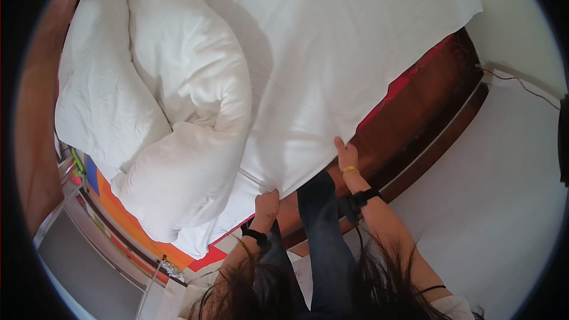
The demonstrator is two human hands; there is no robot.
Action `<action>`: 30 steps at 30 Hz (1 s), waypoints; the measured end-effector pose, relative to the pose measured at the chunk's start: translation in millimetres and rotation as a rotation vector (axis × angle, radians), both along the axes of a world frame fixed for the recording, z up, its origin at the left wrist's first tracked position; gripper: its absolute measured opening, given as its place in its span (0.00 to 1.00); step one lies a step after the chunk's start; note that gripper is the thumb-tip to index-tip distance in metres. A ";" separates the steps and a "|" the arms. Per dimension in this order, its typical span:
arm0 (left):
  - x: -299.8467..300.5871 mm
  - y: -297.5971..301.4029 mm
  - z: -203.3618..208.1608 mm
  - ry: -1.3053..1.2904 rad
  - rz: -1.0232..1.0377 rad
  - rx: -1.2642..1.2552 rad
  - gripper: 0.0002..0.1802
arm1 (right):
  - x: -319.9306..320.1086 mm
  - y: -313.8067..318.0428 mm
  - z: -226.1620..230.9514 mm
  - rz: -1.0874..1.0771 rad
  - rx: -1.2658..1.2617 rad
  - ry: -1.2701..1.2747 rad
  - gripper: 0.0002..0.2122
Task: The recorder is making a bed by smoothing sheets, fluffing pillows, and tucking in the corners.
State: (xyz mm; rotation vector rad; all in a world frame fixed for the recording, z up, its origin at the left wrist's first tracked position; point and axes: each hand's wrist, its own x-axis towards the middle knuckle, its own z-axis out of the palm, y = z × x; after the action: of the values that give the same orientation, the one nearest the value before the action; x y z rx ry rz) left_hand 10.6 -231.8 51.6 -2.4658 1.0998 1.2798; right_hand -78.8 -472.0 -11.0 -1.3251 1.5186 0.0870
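A white bed sheet (332, 65) is spread over the bed, its near edge pulled taut between my hands. My left hand (267, 204) is closed on that edge at the lower middle. Farther right, my right hand (347, 155) grips the same edge, thumb on top of the cloth. A thick white duvet (195, 83) lies bunched on the left part of the bed, partly on the sheet. Below the sheet's right edge, red cloth (391, 95) shows along the dark wooden bed frame (409, 118).
My legs (326, 219) stand against the bed's corner. At the lower left are an orange and red patterned mat (127, 210) and a grey panel with a pale rim (89, 261). A pale wall (510, 24) borders the bed at the upper right, with a thin cable (521, 83) beside it.
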 end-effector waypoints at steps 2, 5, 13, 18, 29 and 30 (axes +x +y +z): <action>-14.6 -19.8 7.3 0.087 0.041 -0.032 0.05 | -15.9 -16.2 11.4 0.072 -0.130 -0.018 0.23; -33.2 -35.3 14.6 0.143 0.039 -0.030 0.05 | -28.6 -34.0 35.0 0.033 -0.170 -0.103 0.23; -55.1 -30.1 -18.2 0.018 0.052 -0.041 0.07 | -41.3 -54.7 27.8 0.279 0.210 0.118 0.17; -54.7 -64.9 15.9 0.261 0.075 0.056 0.13 | -79.7 -99.0 47.4 0.208 -0.020 0.173 0.12; 2.8 -212.6 49.9 0.175 0.119 -0.432 0.11 | -44.1 -221.6 59.6 0.025 -0.287 0.088 0.09; -2.4 -245.5 46.8 0.175 0.135 -0.495 0.13 | -44.7 -249.9 48.7 -0.009 -0.386 0.072 0.09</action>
State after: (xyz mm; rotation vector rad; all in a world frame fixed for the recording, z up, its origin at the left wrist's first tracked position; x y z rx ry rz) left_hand 8.1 -477.3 98.4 -2.8623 1.4678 1.4258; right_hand -123.6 -721.8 37.7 -1.6317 1.6575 -0.1741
